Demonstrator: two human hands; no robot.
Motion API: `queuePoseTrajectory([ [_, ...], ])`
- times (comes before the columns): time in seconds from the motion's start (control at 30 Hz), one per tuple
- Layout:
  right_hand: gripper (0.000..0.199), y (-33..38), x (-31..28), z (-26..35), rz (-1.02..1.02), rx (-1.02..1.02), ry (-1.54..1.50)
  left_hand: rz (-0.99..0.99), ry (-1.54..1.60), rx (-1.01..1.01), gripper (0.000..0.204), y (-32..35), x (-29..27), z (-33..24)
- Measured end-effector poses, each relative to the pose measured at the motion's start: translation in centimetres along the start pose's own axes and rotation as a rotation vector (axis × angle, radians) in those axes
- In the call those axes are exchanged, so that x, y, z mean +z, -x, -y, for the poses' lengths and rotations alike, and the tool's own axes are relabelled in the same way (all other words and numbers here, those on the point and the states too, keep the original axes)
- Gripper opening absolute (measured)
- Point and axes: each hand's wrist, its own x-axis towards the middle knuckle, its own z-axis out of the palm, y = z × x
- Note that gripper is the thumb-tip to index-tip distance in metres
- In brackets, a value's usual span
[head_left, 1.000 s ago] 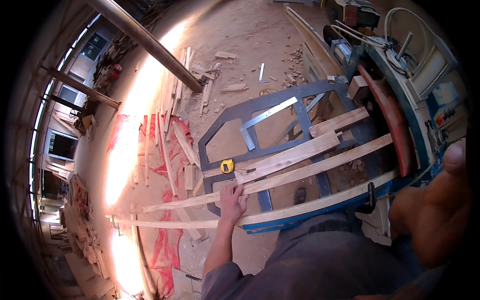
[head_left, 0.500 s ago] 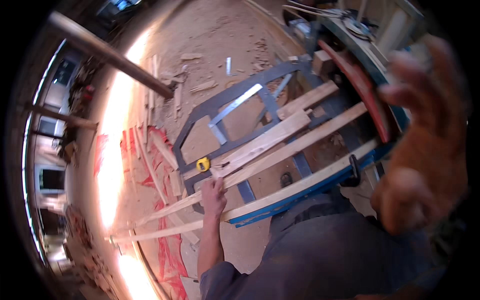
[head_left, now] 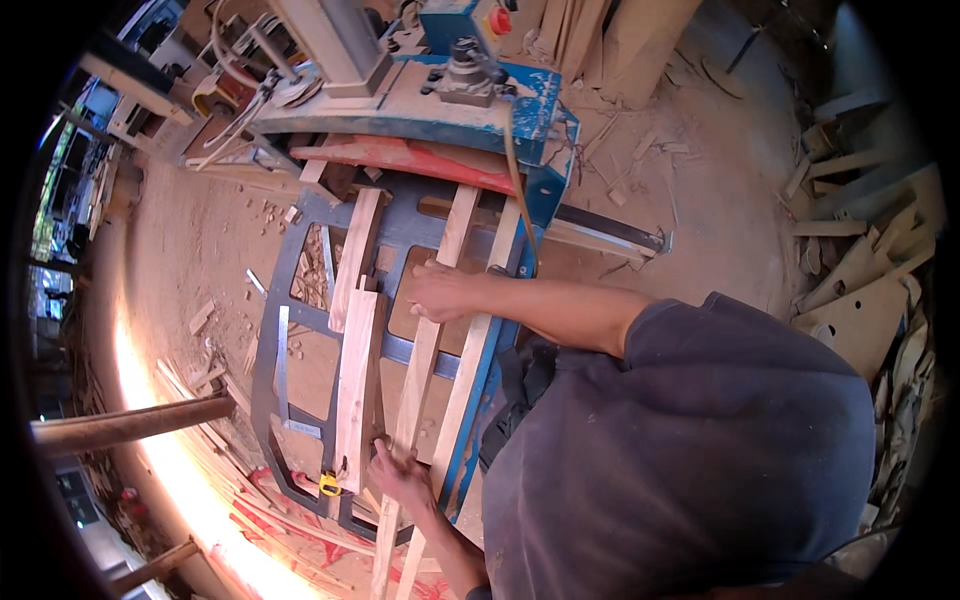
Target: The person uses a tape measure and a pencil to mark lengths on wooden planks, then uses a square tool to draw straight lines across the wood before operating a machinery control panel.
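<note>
A long pale wooden strip (head_left: pixel 416 385) runs lengthwise over a dark metal frame (head_left: pixel 264 400). My right hand (head_left: pixel 445 291) is closed over this strip, its fingers curled past the strip's left edge. Nearer the strip's lower end, my left hand (head_left: pixel 402 482) also grips it, with the undersides of the fingers hidden. A short thick board (head_left: pixel 357 395) lies just left of the strip, and another board (head_left: pixel 356 250) is beyond it. By the short board's near end sits a yellow tape measure (head_left: pixel 330 484). A second long strip (head_left: pixel 462 400) lies on the right, along a blue rail.
Across the far end stands a blue machine (head_left: pixel 415 100) with a red curved bar (head_left: pixel 420 160) over the strips' ends. Wood scraps (head_left: pixel 203 318) litter the floor at left. A wooden post (head_left: pixel 130 425) juts in from the left, and offcuts (head_left: pixel 870 290) are piled at right.
My view has swung toward the machine. My right hand has come down from its raised, open position onto the middle strip. My left hand remains near the short board's near end.
</note>
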Motion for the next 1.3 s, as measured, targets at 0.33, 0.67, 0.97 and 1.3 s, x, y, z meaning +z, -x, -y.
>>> queuePoseTrajectory([
  [0.33,0.024,4.4,-0.4,-3.3,0.095,0.068,0.034,0.197,-0.141,-0.029,0.071,-2.9,2.5,-6.9],
  [0.67,0.021,1.9,3.8,-3.3,0.057,-0.024,-0.140,0.756,0.108,-0.196,0.075,-13.9,4.8,-12.1],
  [0.97,0.039,5.6,-3.5,-4.1,0.252,0.125,-0.570,0.868,0.341,-0.203,0.060,-17.0,11.8,-15.6],
  [1.3,0.047,8.0,-2.8,-9.1,0.365,0.213,-0.902,0.888,0.554,-0.386,0.032,-19.9,18.6,-14.2],
])
